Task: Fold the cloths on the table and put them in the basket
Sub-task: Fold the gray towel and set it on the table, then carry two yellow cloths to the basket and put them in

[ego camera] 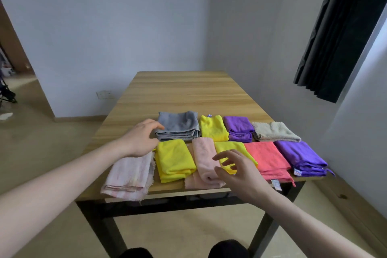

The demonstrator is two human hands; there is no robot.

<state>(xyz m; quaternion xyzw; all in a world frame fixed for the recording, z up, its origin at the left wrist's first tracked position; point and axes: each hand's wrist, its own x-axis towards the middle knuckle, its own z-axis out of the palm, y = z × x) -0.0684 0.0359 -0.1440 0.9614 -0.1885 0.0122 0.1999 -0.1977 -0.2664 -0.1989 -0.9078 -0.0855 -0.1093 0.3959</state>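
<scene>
Cloths, ten of them and all already folded, lie in two rows at the near end of the desk (184, 90), a long wood-topped one on dark legs. No basket shows anywhere in view, so the folding looks finished and the putting-away not yet started; the step in hand seems to be choosing which piece to lift first.

Front row, biggest pieces: a pale pink-white cloth (128, 174) overhanging the near left corner, a yellow cloth (173, 160), a soft pink cloth (204, 163), a second yellow one (232, 148) partly hidden, a coral cloth (268, 159) and a purple cloth (301, 157) at the right edge. Back row, smaller bundles: a grey cloth (179, 125), a small yellow cloth (213, 128), a small purple cloth (239, 129) and a beige fluffy cloth (275, 132).

Both hands are empty. The left hand (142, 138) hovers with loosely bent fingers just beside the grey cloth's left edge, touching it or nearly so. The right hand (234, 172) hangs over the pink and second yellow pieces with fingers spread, gripping nothing.

Next, I judge, each bundle needs a grip under its whole stack so the folds hold, and the basket must first be found.
</scene>
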